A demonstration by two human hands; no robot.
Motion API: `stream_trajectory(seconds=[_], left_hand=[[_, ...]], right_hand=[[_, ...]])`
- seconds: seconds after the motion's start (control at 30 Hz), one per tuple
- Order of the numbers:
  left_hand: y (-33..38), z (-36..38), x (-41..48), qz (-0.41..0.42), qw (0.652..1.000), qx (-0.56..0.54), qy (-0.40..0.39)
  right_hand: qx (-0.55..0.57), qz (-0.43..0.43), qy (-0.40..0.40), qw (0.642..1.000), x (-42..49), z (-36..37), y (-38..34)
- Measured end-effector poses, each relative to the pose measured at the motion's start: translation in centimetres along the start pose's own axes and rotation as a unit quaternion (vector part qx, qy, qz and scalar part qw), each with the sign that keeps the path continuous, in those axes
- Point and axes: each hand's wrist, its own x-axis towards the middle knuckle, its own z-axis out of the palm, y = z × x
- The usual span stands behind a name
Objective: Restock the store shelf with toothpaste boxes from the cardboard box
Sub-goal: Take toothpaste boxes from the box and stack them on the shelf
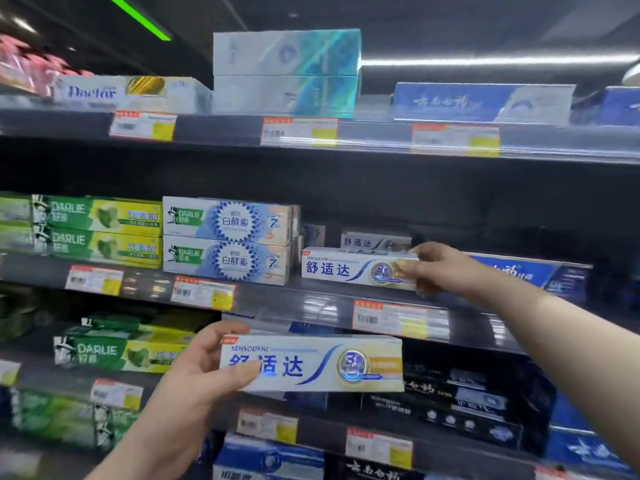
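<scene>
White card with blue lettering, that's the stock going in! The right hand is up at the middle shelf, fingers clamped round the right end of a Sensodyne box. That box lies long-side-out at the shelf's front edge, just beside the stacked Darlie boxes. Deeper in the same slot sits another box of the brand.

Lower down, the left hand grips a second Sensodyne box by its left end, thumb pressed on the printed face and fingers curled round the edge. It hangs level in the air in front of the lower shelves, touching nothing. The cardboard box is nowhere in view.

By my read, this is the placing step: one box is going into its row and one is waiting. I can't tell whether the shelf box is fully down. The next move calls for the right hand to let go cleanly, leaving the box square to the edge above its price tag. Then the waiting box comes up, probably onto the first, since the neighbours stand two high. It needs to go in flat, without nudging the one beneath.
</scene>
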Motion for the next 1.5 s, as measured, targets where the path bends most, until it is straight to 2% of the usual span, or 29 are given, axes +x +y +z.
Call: stream_trajectory(seconds=[0.33,0.67,0.9,1.03,1.1,1.37,1.5], left_hand=[[0.5,-0.2,3.2,0.018,1.0,-0.007,-0.019],[1.2,1.1,5.0,0.032,0.998,-0.02,-0.046],[4.0,5.3,7.3,0.057,0.997,0.01,-0.042],[5.2,8.1,10.2,0.079,0.995,0.044,-0.042],[5.2,8.8,11.7,0.065,0.995,0.064,-0.04],[4.0,8.3,14.3,0.003,0.992,0.124,-0.018],[3.7,8.3,14.5,0.02,0.959,0.281,0.014]], right_hand=[[-0.026,0.041,-0.005,0.999,3.8,0.4,1.1],[-0.052,0.045,-0.003,0.998,4.4,0.1,1.2],[-0.05,0.007,0.102,0.994,1.4,-3.8,-0.2],[-0.061,0.0,0.126,0.99,-0.3,-6.0,0.0],[-0.066,-0.002,0.133,0.989,-0.9,-6.4,0.3],[-0.065,0.013,0.091,0.994,-1.3,-5.6,1.6],[-0.077,0.009,0.021,0.997,-1.3,-4.7,1.5]])
